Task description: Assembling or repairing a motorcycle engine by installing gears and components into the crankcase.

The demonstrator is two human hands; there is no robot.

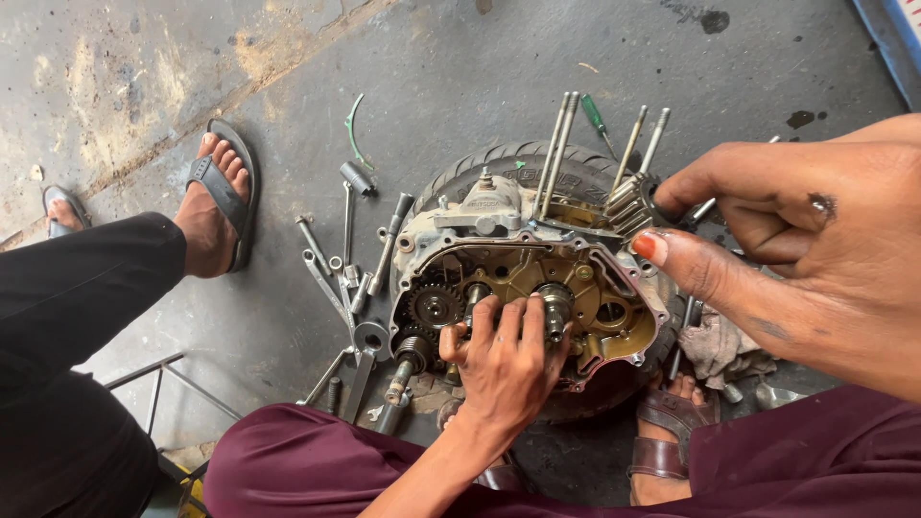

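Two hands are used: the left hand (504,360) is spread against the open engine case (528,278) on a tyre (499,163), steadying it, while a gear shaft (633,206) is pinched at far right by the right hand (796,240).

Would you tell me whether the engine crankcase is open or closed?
Open: the engine crankcase has no side cover, so its gears and shafts show, and the left hand reaches inside.
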